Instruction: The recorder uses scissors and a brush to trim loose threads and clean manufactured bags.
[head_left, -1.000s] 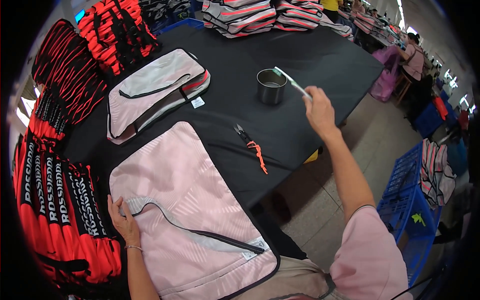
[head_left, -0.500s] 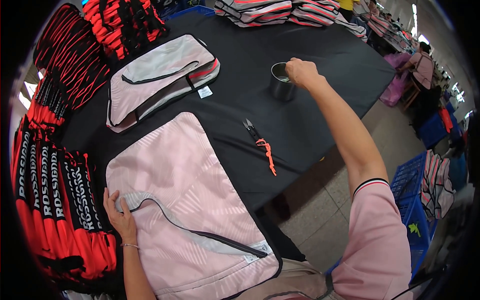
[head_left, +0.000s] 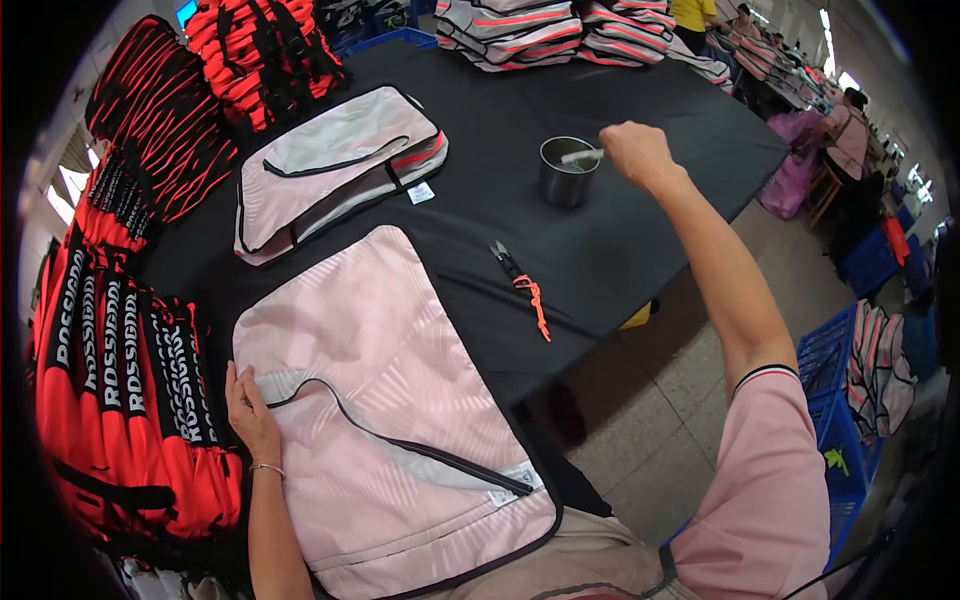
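A pink patterned fabric piece [head_left: 370, 330] with black binding and a curved black-edged opening lies on the table in front of me. My left hand [head_left: 250, 405] rests at its left edge, fingers stretched out. My right hand [head_left: 638, 155] is closed round a short pale, brush-like tool [head_left: 582, 156], whose end is over the mouth of a dark metal cup [head_left: 567, 188]. Most of the tool is hidden in my fingers. Between the cup and the pink piece lie black thread snips [head_left: 508, 262] with an orange cord [head_left: 536, 305].
A folded pink and white stack [head_left: 340, 150] lies beyond the pink piece on the black-covered table [head_left: 480, 130]. Red and black bundles [head_left: 150, 390] crowd the left side. More striped stacks [head_left: 510, 35] stand at the back. Blue crates [head_left: 830, 400] stand at the right.
My right hand has lifted slightly off the cup to the right, bringing the pale tool into sight. My left hand stays at the fabric's edge. The view has shifted a little.
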